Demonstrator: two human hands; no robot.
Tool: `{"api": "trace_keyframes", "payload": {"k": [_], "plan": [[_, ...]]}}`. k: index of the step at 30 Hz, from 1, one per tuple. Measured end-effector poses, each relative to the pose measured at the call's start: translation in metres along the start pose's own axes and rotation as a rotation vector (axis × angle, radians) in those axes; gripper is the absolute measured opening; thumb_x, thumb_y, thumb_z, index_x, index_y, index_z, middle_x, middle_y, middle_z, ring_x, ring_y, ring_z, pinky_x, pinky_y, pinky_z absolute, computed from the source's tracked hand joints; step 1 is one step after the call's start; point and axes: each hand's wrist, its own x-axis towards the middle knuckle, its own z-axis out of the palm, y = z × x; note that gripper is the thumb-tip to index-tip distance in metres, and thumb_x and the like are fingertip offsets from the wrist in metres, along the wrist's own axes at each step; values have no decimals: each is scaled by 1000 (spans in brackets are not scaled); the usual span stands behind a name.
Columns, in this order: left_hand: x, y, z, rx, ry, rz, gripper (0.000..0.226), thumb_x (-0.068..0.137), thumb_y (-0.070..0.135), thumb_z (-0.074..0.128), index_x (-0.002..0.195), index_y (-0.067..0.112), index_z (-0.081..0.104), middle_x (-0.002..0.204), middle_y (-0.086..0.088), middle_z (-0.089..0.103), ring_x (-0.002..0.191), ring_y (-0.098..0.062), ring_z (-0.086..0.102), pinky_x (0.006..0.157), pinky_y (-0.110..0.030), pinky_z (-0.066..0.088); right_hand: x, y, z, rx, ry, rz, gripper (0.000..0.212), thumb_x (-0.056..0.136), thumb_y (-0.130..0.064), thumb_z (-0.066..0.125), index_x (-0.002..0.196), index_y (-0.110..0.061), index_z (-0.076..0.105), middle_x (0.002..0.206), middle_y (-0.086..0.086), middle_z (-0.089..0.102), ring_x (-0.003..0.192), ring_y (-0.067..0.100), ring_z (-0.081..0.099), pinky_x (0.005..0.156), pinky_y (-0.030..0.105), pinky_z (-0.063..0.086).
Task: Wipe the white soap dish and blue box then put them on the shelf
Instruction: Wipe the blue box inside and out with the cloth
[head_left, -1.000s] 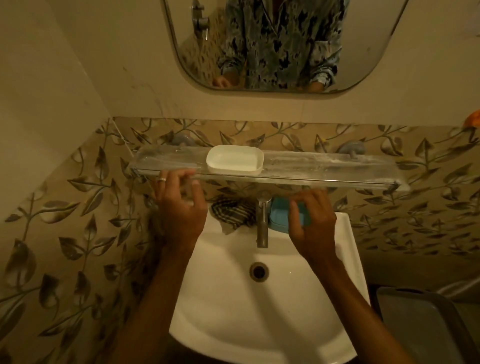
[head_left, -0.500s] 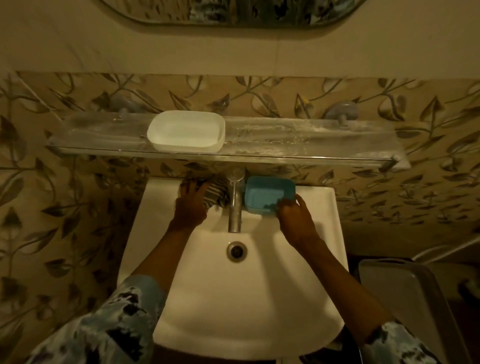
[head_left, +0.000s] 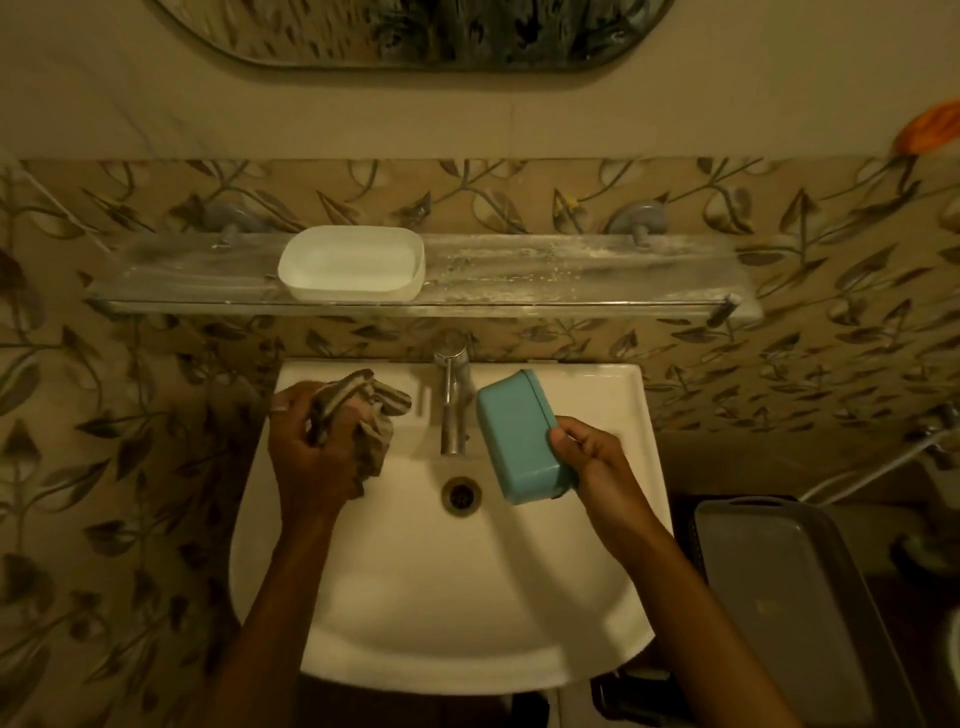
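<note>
Two things remain to be done with the blue box (head_left: 519, 436), by the look of it: a wipe, then a place on the shelf (head_left: 571, 280), where the dish (head_left: 352, 262) already sits left of centre, open side up. The right hand (head_left: 597, 462) has the box lifted over the sink (head_left: 441, 597), just right of the tap (head_left: 453, 400), its grip closed round the near right end, thumb on top and fingers hidden underneath. The box is tilted with its underside toward the camera, so the hollow cannot be seen. The left hand (head_left: 311, 447) is closed on a bunched striped cloth (head_left: 363, 400) over the far left of the sink, well apart from the box. To wipe well, I would bring the cloth across to the box with a flat pad of it under the fingers, not a loose wad, and work the broad faces first, then the rim. The right hand covers one end, so it should shift its hold partway or that end goes unwiped. Turning the box over to reach the inside is likely needed. Keeping everything above the sink means a slip costs little. Free space on the shelf lies right of the dish.
</note>
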Motion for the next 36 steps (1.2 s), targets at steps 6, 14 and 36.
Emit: {"api": "trace_keyframes", "payload": {"k": [6, 14, 36], "plan": [[-30, 67, 36, 72, -384, 207, 21, 91, 25, 56, 108, 23, 45, 96, 9, 63, 85, 5, 63, 65, -9, 51, -30, 2, 42, 40, -36, -35, 26, 98, -12, 45, 105, -12, 69, 82, -5, 71, 67, 0, 63, 53, 12, 44], [-140, 36, 40, -22, -548, 276, 43, 95, 45, 37, 136, 49, 23, 139, 9, 46, 128, -4, 44, 105, -24, 40, -47, -1, 56, 227, 244, 42, 32, 96, -11, 40, 91, -12, 71, 93, 26, 70, 83, 48, 63, 64, 37, 52], [-167, 39, -21, -625, -158, -516, 28, 89, 27, 51, 117, 28, 56, 113, -5, 66, 97, -16, 66, 74, -29, 53, -50, -41, 15, 78, 225, -119, 29, 98, -6, 40, 102, -26, 60, 107, 4, 69, 101, 21, 66, 71, 30, 53]]}}
